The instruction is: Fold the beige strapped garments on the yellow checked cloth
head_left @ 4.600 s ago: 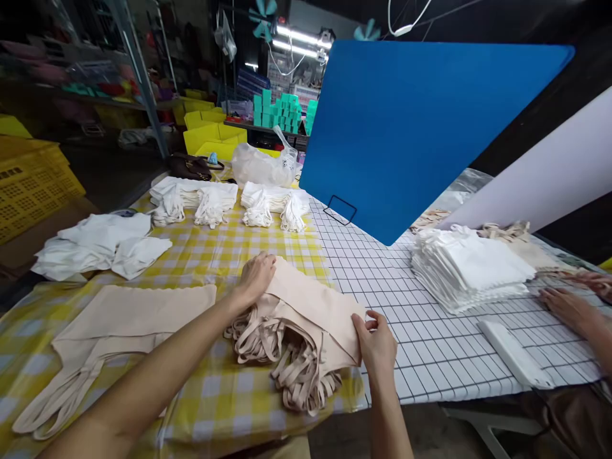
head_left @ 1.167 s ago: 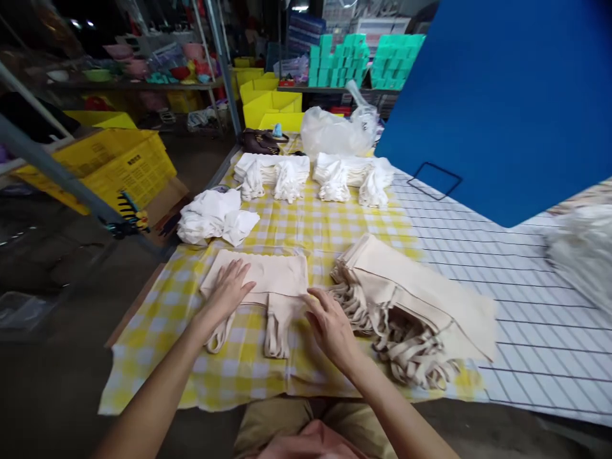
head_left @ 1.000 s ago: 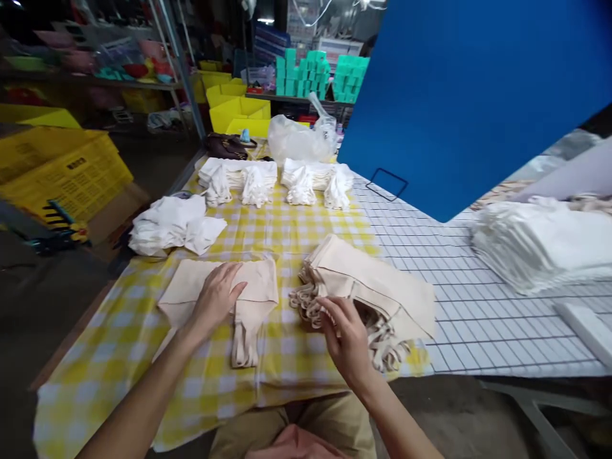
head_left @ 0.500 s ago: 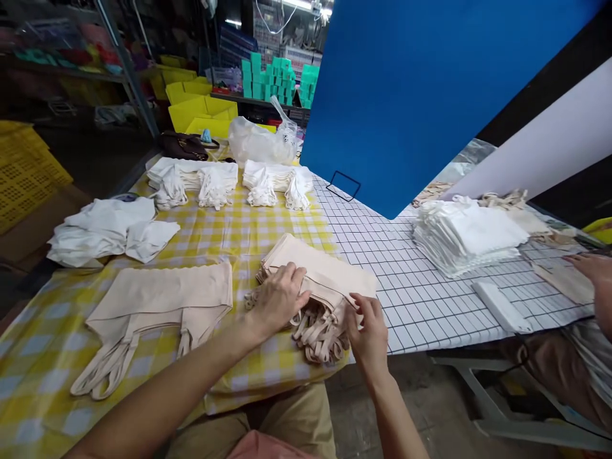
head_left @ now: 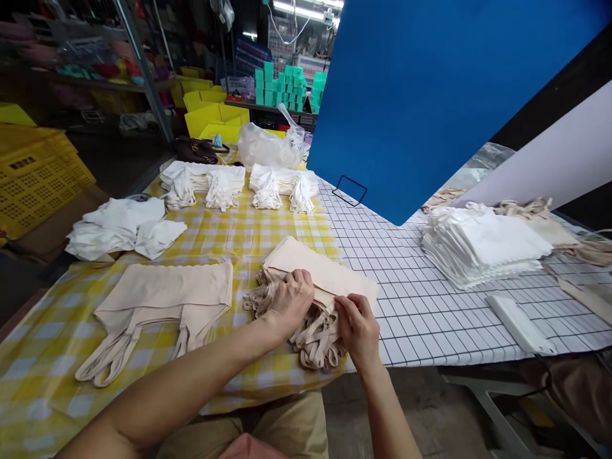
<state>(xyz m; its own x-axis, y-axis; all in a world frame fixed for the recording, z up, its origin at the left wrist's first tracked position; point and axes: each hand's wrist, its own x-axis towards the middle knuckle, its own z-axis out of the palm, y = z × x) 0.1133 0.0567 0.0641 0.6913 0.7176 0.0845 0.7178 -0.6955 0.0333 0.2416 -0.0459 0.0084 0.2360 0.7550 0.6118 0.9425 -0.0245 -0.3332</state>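
Note:
A stack of beige camisole tops (head_left: 325,268) lies in front of me where the yellow checked cloth meets the white grid cloth. Its looped straps hang toward me in a bunch. My left hand (head_left: 292,298) rests on the stack with its fingers curled and closed on the near edge of the upper layer. At the right strap, my right hand (head_left: 359,326) pinches the same beige fabric between thumb and fingers. To the left, a flatter pile of beige camisoles (head_left: 167,287) is spread with its straps pointing toward me; neither hand touches it.
White strapped tops lie in two neat stacks (head_left: 203,175) at the back, with a loose white pile (head_left: 117,223) at left. A blue board (head_left: 406,95) slants over the grid cloth. Beyond it are white folded garments (head_left: 482,239) and a white oblong device (head_left: 521,324).
My left hand has curled its fingers more and shifted slightly right. My right hand has moved a little left along the edge. Another person's hand at the far right has left the view.

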